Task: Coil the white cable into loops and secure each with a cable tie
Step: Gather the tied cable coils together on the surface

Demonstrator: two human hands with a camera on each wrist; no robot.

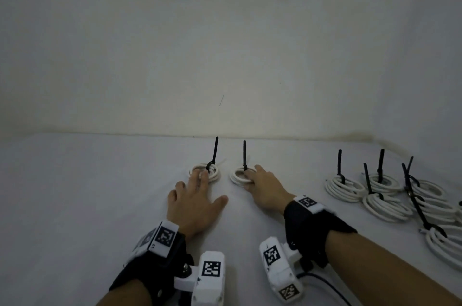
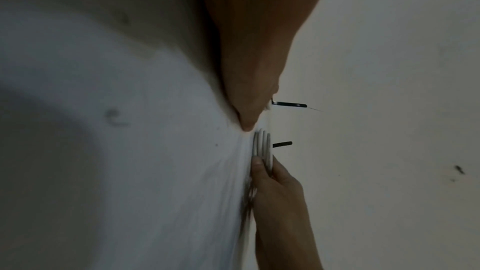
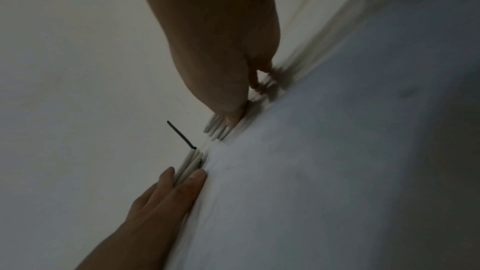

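Two small white cable coils lie side by side on the white table point(image 1: 75, 205), each with a black cable tie standing upright. My left hand point(image 1: 200, 180) lies flat with straight, spread fingers; its fingertips touch the left coil point(image 1: 215, 176), whose tie point(image 1: 215, 150) rises behind them. In the right wrist view the left coil point(image 3: 191, 161) sits between two straight fingers point(image 3: 197, 178) of that hand. My right hand point(image 1: 252, 178) pinches the right coil point(image 1: 235, 177) beside its tie point(image 1: 244, 155). The left wrist view shows that coil point(image 2: 262, 143) held between thumb and fingers point(image 2: 279, 171).
Several more tied white coils point(image 1: 345, 187) point(image 1: 386, 207) lie in a cluster at the right of the table, with their black ties sticking up. A bare wall point(image 1: 225, 55) rises just behind the two coils. A dark camera lead point(image 1: 325, 283) trails off near my right wrist.
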